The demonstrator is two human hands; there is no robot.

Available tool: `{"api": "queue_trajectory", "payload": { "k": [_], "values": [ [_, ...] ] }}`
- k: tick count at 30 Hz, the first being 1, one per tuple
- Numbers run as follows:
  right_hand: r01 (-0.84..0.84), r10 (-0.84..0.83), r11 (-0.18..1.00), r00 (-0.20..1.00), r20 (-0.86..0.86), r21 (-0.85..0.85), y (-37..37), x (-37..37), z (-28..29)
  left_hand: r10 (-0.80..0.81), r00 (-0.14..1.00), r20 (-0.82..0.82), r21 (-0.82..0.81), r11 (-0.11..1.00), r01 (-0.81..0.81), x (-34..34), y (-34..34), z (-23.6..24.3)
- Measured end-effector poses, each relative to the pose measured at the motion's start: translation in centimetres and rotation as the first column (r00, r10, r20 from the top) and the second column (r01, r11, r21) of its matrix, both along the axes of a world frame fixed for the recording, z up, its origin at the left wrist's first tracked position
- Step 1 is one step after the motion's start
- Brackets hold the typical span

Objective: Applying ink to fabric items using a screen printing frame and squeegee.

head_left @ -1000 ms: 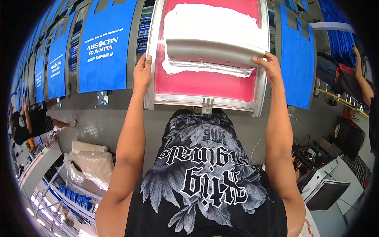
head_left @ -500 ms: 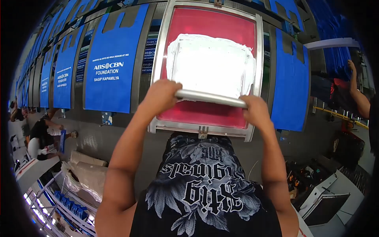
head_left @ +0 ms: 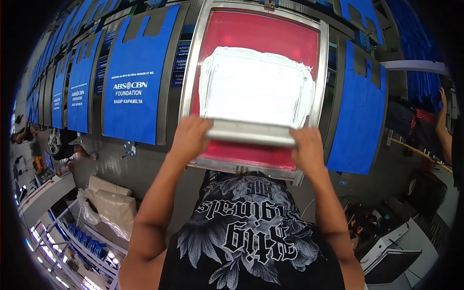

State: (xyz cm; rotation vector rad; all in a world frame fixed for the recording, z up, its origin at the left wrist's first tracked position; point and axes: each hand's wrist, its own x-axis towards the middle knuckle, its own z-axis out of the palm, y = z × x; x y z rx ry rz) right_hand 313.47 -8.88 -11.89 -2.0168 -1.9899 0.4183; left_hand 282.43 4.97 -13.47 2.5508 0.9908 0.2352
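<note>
A silver squeegee [head_left: 251, 133] lies across a screen-printing frame [head_left: 321, 82] with a red mesh [head_left: 261, 30]. My left hand [head_left: 191, 137] is closed round its left end, and my right hand [head_left: 308, 147] grips the right end. Thick white ink [head_left: 256, 87] covers the middle of the mesh, right up to the far side of the squeegee. Its blade edge is hidden beneath the bar. What lies under the frame cannot be seen.
Printed blue bags [head_left: 133, 82] lie on boards at the left. A plain blue bag [head_left: 360, 116] rests on the board at the right. Another person's arm [head_left: 442, 125] shows at the far right. Wrapped packages [head_left: 113, 208] sit on the floor at lower left.
Both hands have drawn the squeegee a little nearer to me, and the bar now appears broader. My view has shifted slightly. A person at the far left has moved.
</note>
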Motion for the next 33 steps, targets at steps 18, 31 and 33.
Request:
{"api": "queue_trajectory", "payload": {
  "k": [18,31,33],
  "values": [
    [0.029,-0.016,0.977,0.998,0.063,-0.211,2.8,1.5,0.8,0.012,0.991,-0.133,-0.139,0.990,-0.031,1.7,4.0,0.4],
    [0.092,-0.054,0.962,0.987,0.154,-0.257,12.5,5.2,0.5,0.092,0.994,-0.063,-0.075,0.993,-0.097,7.4,13.2,0.1],
    [0.049,-0.028,0.979,0.994,0.107,-0.200,6.2,3.3,-0.3,-0.018,0.995,-0.103,-0.078,0.997,0.010,4.2,8.4,1.0]
  ]
}}
